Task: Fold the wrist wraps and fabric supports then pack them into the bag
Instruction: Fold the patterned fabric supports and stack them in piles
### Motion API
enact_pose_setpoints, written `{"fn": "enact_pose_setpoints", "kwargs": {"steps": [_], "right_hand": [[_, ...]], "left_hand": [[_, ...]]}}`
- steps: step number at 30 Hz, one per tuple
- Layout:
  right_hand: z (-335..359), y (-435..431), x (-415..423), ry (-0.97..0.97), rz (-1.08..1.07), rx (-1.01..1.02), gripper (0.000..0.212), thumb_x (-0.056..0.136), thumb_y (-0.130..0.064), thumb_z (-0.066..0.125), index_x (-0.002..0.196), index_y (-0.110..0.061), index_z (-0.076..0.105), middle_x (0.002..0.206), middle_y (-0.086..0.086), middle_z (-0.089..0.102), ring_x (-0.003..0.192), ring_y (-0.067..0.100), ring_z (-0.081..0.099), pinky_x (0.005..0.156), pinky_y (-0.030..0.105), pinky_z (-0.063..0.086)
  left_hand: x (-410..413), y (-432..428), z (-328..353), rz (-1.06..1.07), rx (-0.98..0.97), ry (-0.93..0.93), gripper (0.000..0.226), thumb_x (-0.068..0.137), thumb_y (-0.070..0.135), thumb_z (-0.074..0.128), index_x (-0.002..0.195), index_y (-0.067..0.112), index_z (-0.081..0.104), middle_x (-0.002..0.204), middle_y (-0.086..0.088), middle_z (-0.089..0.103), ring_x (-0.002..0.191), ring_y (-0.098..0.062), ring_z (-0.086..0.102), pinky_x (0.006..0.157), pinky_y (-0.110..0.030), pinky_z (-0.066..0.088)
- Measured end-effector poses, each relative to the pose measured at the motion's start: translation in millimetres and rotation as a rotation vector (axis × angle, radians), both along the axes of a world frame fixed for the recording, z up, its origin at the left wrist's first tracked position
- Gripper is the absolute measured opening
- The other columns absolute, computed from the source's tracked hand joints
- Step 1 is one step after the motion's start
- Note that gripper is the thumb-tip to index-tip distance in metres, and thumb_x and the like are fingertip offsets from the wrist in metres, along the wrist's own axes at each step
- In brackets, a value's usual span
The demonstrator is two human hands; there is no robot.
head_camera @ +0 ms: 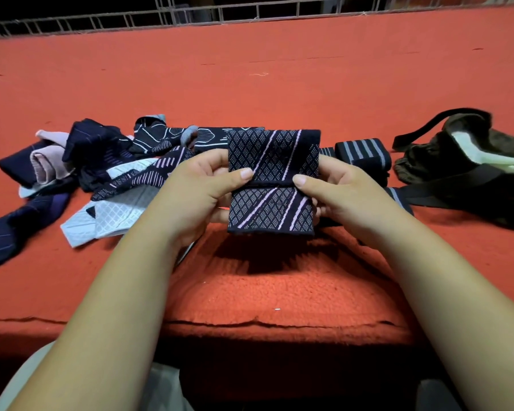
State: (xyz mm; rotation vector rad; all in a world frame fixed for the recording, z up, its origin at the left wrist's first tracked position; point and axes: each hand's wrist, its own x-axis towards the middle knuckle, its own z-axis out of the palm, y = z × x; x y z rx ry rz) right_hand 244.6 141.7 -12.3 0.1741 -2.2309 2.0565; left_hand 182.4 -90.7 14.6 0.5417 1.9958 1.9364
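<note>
A dark navy fabric support (272,209) with a pale diamond weave and pink diagonal stripes is held above the red cloth, folded over so that one flap edge crosses its middle. My left hand (201,188) grips its left side, thumb pressed on the flap edge. On the other side my right hand (339,191) grips it, thumb on the same edge. A dark olive bag (445,155) with black straps and a pale lining lies open at the right. A rolled black wrist wrap (362,154) with grey stripes sits beside the bag.
A loose heap of navy, pink and pale grey supports (101,170) lies at the left on the red cloth (250,84). The cloth's front edge runs just below my forearms. A metal railing (190,16) crosses the far back.
</note>
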Motion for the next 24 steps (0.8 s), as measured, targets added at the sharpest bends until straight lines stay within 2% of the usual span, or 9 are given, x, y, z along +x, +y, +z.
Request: {"fn": "enact_pose_setpoints", "kwargs": {"steps": [2, 3, 5, 6, 9, 12, 16, 20, 24], "right_hand": [[0, -3, -2, -0.009, 0.024, -0.08, 0.028, 0.105, -0.018, 0.065, 0.131, -0.028, 0.07, 0.129, 0.022, 0.071, 0.1, 0.03, 0.061, 0.091, 0.062, 0.057], [0, -4, -3, -0.022, 0.028, -0.151, 0.032, 0.106, -0.014, 0.061, 0.133, -0.028, 0.068, 0.13, 0.021, 0.071, 0.101, 0.03, 0.065, 0.094, 0.058, 0.06], [3, -7, -3, -0.076, 0.044, -0.323, 0.037, 0.109, -0.003, 0.048, 0.136, -0.023, 0.064, 0.115, 0.013, 0.073, 0.086, 0.02, 0.069, 0.074, 0.034, 0.062], [4, -7, -3, -0.098, 0.056, -0.378, 0.04, 0.109, -0.001, 0.044, 0.136, -0.022, 0.064, 0.112, 0.012, 0.071, 0.083, 0.019, 0.066, 0.07, 0.031, 0.057], [1, -2, -5, -0.127, 0.055, -0.433, 0.047, 0.106, -0.002, 0.039, 0.13, -0.025, 0.071, 0.117, 0.011, 0.07, 0.093, 0.026, 0.064, 0.071, 0.036, 0.05], [3, -1, -5, -0.152, 0.055, -0.523, 0.045, 0.101, -0.015, 0.035, 0.113, -0.016, 0.078, 0.118, 0.018, 0.072, 0.094, 0.031, 0.065, 0.07, 0.037, 0.053], [5, -2, -5, -0.114, 0.013, -0.362, 0.02, 0.096, -0.028, 0.062, 0.108, -0.017, 0.074, 0.113, 0.014, 0.071, 0.095, 0.029, 0.063, 0.072, 0.04, 0.052], [0, -7, -3, -0.048, -0.043, -0.238, 0.026, 0.096, 0.002, 0.067, 0.113, -0.017, 0.073, 0.111, 0.011, 0.073, 0.094, 0.03, 0.064, 0.071, 0.039, 0.052], [0, -11, 4, 0.06, -0.13, -0.013, 0.023, 0.096, -0.002, 0.071, 0.108, -0.022, 0.073, 0.099, 0.003, 0.074, 0.082, 0.016, 0.064, 0.07, 0.033, 0.053]], "left_hand": [[0, -1, 1, -0.007, 0.036, -0.004, 0.018, 0.104, 0.002, 0.06, 0.118, 0.014, 0.063, 0.059, 0.016, 0.061, 0.045, 0.004, 0.052, 0.042, -0.013, 0.046], [-1, -2, 1, -0.007, 0.051, -0.011, 0.021, 0.104, 0.001, 0.059, 0.119, 0.014, 0.063, 0.063, 0.016, 0.064, 0.047, 0.004, 0.055, 0.044, -0.014, 0.048], [-3, -6, 2, -0.008, 0.083, -0.044, 0.024, 0.105, -0.002, 0.056, 0.112, 0.018, 0.066, 0.071, 0.015, 0.068, 0.054, 0.002, 0.061, 0.05, -0.017, 0.053], [-2, -8, 4, -0.021, 0.108, -0.073, 0.027, 0.105, -0.004, 0.052, 0.111, 0.017, 0.068, 0.077, 0.012, 0.072, 0.059, -0.001, 0.064, 0.054, -0.019, 0.056], [-4, -10, 7, -0.091, 0.222, -0.194, 0.039, 0.102, -0.005, 0.039, 0.127, 0.005, 0.067, 0.117, -0.015, 0.076, 0.089, -0.021, 0.074, 0.073, -0.031, 0.063], [-6, -7, 8, -0.054, 0.361, -0.345, 0.041, 0.1, 0.001, 0.033, 0.122, -0.001, 0.067, 0.118, -0.026, 0.074, 0.093, -0.032, 0.077, 0.075, -0.036, 0.064], [-8, -2, 3, -0.032, 0.238, -0.315, 0.037, 0.105, 0.022, 0.055, 0.135, 0.001, 0.064, 0.12, -0.024, 0.076, 0.104, -0.03, 0.076, 0.09, -0.04, 0.063], [-1, 3, -5, -0.06, 0.127, -0.245, 0.04, 0.095, 0.0, 0.069, 0.134, -0.003, 0.063, 0.12, -0.017, 0.078, 0.101, -0.023, 0.077, 0.082, -0.029, 0.062], [-2, 3, -11, -0.042, 0.047, -0.189, 0.034, 0.093, -0.006, 0.071, 0.125, 0.002, 0.067, 0.119, -0.018, 0.078, 0.105, -0.028, 0.077, 0.095, -0.04, 0.062]]}}
